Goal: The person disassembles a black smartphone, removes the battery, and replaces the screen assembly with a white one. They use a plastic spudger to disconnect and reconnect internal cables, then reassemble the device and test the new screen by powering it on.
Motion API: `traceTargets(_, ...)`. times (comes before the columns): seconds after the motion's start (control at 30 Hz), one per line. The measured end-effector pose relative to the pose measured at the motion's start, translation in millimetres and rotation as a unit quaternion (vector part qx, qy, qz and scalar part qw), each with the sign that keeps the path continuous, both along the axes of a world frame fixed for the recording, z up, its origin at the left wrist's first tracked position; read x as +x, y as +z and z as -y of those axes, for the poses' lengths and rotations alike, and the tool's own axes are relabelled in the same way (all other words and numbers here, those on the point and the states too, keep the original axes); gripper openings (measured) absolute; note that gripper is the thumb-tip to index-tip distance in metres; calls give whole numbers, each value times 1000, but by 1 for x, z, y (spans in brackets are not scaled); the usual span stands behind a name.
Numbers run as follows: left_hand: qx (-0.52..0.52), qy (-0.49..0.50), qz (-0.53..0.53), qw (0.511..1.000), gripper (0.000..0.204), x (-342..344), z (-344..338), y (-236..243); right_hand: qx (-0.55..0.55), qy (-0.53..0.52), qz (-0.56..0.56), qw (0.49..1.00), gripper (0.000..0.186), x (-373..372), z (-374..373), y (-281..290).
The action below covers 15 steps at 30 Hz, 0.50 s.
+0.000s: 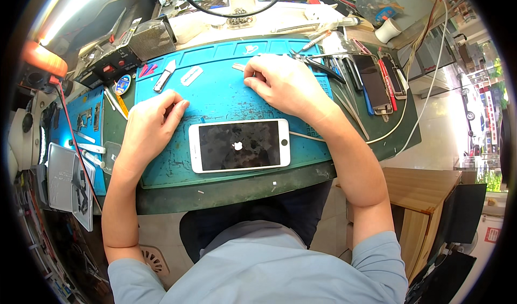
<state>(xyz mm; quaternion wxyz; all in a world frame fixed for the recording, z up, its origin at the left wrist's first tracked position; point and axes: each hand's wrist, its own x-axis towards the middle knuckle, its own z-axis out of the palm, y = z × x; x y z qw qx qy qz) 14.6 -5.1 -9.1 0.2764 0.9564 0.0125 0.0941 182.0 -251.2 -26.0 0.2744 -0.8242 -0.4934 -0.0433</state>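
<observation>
A white smartphone (239, 145) lies face up and sideways on the blue work mat (215, 96). Its dark, smudged screen is lit with a small white logo, and a white cable (309, 137) runs off from its right end. My left hand (151, 122) rests on the mat's left side, fingers curled in, beside the phone's upper left corner; whatever lies inside them is hidden. Beyond the phone, my right hand (285, 83) hovers or rests over the mat with curled fingers. A small brownish flat piece (238, 66) pokes out by its knuckles; I cannot tell whether it is held.
Pliers (318, 61), tweezers (353, 113) and an opened dark phone (372, 83) lie to the right. A utility knife (165, 77) and a white slotted piece (191, 75) sit at the mat's far left. A black power box (110, 61) and an open grey case (64, 175) stand left.
</observation>
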Motion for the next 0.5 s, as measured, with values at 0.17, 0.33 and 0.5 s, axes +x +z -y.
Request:
traceTargets(0.17, 2, -3, 5, 1000, 23, 1, -1, -1, 7, 2, 1, 1000, 14, 1, 0, -2)
traceTargets(0.33, -1, -3, 6, 1000, 23, 1, 0, 0, 17, 7, 12, 1000, 13, 2, 0, -3)
traceTargets(0.5, 3, 2, 17, 1000, 18, 1, 1, 0, -2, 2, -1, 1000, 14, 1, 0, 0)
